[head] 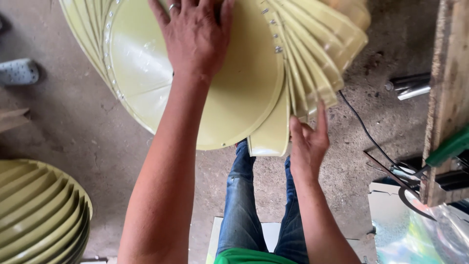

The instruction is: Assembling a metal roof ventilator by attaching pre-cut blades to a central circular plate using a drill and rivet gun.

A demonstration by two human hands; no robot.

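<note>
The left hand's fingers (pixel 172 7) and the yellow-green bladed assembly (pixel 234 88) run past the top edge.
</note>
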